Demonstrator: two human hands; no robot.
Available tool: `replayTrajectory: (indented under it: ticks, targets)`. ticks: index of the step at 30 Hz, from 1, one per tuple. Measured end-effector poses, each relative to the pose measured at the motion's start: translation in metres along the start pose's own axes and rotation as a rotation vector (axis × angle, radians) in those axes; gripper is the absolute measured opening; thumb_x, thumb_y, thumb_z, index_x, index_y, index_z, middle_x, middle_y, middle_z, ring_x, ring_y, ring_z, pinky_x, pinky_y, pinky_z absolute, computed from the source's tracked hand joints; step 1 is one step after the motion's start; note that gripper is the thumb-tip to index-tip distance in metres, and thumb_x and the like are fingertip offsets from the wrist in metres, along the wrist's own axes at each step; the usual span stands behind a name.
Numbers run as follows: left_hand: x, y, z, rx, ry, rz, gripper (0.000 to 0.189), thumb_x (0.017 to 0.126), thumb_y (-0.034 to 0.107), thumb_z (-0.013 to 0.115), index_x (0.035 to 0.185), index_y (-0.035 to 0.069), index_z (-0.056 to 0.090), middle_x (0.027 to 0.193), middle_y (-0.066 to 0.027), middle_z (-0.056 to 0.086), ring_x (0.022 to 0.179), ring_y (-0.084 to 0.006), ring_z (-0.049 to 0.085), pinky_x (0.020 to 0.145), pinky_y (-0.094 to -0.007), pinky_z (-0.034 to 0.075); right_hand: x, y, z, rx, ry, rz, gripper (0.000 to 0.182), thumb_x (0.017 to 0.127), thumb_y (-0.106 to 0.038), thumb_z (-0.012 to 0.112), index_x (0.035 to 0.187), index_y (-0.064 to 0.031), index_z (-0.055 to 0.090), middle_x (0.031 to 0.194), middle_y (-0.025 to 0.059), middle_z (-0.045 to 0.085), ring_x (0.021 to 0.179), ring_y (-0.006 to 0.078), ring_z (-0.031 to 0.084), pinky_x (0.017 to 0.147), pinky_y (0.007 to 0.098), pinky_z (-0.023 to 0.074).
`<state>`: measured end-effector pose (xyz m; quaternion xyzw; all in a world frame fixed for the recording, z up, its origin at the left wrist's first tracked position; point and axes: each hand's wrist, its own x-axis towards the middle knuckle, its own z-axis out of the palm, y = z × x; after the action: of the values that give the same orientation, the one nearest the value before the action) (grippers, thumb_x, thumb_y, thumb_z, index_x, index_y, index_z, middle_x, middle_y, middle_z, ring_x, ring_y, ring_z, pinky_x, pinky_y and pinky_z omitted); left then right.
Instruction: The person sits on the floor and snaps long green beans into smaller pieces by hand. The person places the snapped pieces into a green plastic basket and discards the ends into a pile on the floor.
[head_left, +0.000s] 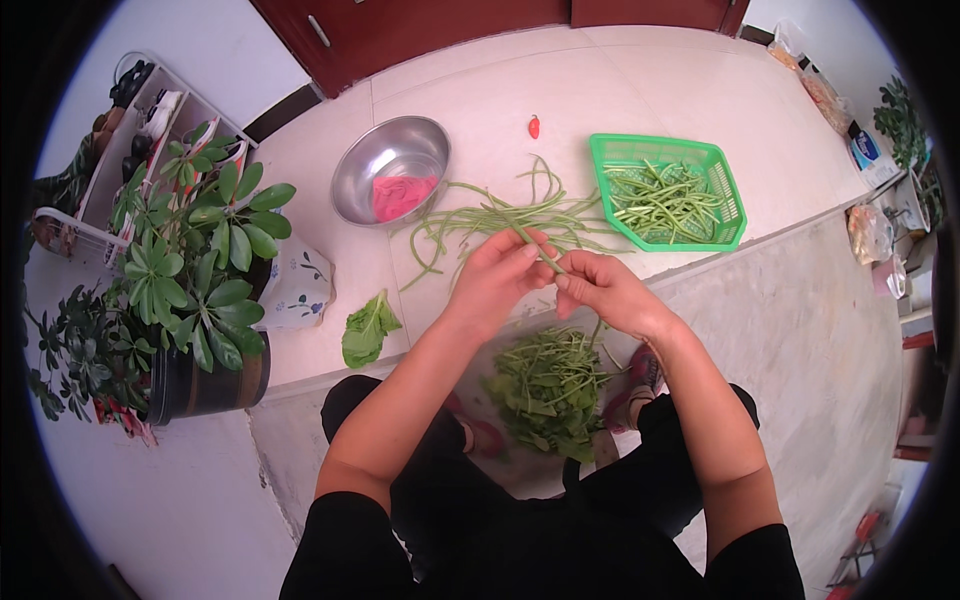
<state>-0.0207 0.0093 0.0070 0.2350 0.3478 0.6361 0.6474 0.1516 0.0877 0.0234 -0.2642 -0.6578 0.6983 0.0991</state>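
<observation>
My left hand (501, 279) and my right hand (606, 291) meet in front of me, both gripping one long green bean (546, 257). Just beyond them, a loose pile of long green beans (517, 214) lies on the pale tiled step. At the right of the pile is a green plastic basket (733, 225) holding short bean pieces (664, 206). A metal basin (356, 169) with a pink cloth (403, 196) in it stands at the left. Between my feet lies a heap of leafy greens and stems (555, 390).
A red pepper (534, 127) lies beyond the beans, and a green leaf (369, 330) near the step's edge. Potted plants (217, 247) and a shoe rack (109, 180) stand at the left. Plastic bags (825, 97) sit along the right wall. A dark red door (435, 34) is at the back.
</observation>
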Motion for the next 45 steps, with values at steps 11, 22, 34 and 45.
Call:
replayTrajectory:
  ticks: [11,22,34,45]
  targets:
    - [0.002,0.018,-0.019,0.177,0.230,0.109,0.021,0.091,0.016,0.055,0.104,0.001,0.061,0.093,-0.0057,0.063,0.076,-0.0102,0.056,0.070,-0.0245,0.047,-0.002,-0.003,0.004,0.110,-0.017,0.142,0.024,0.096,-0.020,0.044,0.099,-0.0014,0.059,0.068,0.0058,0.061,0.062,0.0126,0.059,0.061,0.0235,0.0417]
    - [0.000,0.025,-0.025,0.296,0.306,0.126,0.021,0.088,0.023,0.061,0.090,0.002,0.063,0.077,-0.0025,0.061,0.062,-0.0073,0.051,0.060,-0.0217,0.041,-0.008,-0.009,-0.003,0.378,-0.025,0.211,0.033,0.096,-0.024,0.044,0.105,0.0036,0.059,0.065,0.0072,0.060,0.054,0.0139,0.055,0.055,0.0233,0.0465]
    - [0.002,0.039,-0.034,0.208,0.394,0.194,0.019,0.089,0.021,0.060,0.090,0.002,0.063,0.073,-0.0021,0.060,0.061,-0.0068,0.050,0.058,-0.0199,0.042,-0.011,-0.011,-0.007,0.432,0.027,0.203,0.033,0.094,-0.026,0.048,0.102,0.0043,0.060,0.058,0.0045,0.054,0.042,0.0092,0.040,0.048,0.0266,0.0470]
    - [0.001,0.049,-0.036,0.498,0.393,0.283,0.026,0.091,0.027,0.056,0.086,0.003,0.064,0.069,-0.0020,0.060,0.058,-0.0056,0.047,0.054,-0.0198,0.036,-0.017,-0.016,-0.026,0.604,0.146,0.153,0.030,0.094,-0.023,0.048,0.102,0.0035,0.058,0.051,-0.0011,0.045,0.035,0.0033,0.028,0.039,0.0218,0.0359]
